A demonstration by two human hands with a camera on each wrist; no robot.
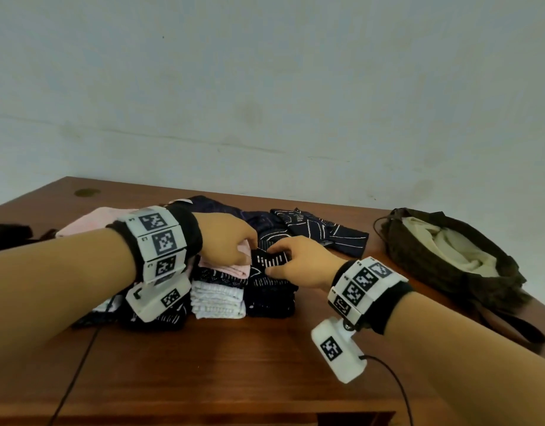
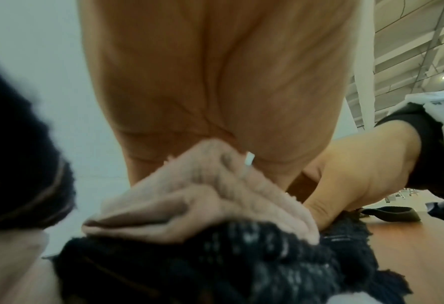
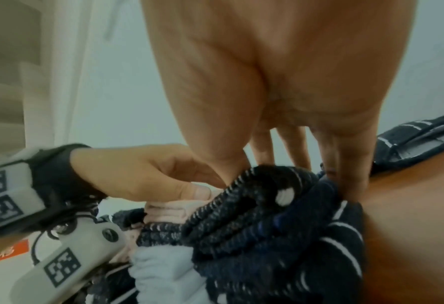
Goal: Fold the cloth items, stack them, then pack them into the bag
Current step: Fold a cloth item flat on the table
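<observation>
Centrally on the brown wooden tabletop [image 1: 265,364], the left hand [image 1: 228,241] pinches a folded pink cloth [image 1: 231,269] atop stacked cloths, while the right hand [image 1: 302,262] grips a dark patterned folded cloth [image 1: 271,259] beside it. A brown open bag [image 1: 449,256] sits far right.

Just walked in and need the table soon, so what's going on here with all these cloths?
A person is folding and stacking small cloths on the wooden table. The left hand holds a folded pink cloth on top of the stack, while the right hand grips a dark patterned cloth beside it. More dark cloths lie unfolded behind. The brown bag sits open at the right, and none of the stacked cloths are in it yet.
</observation>
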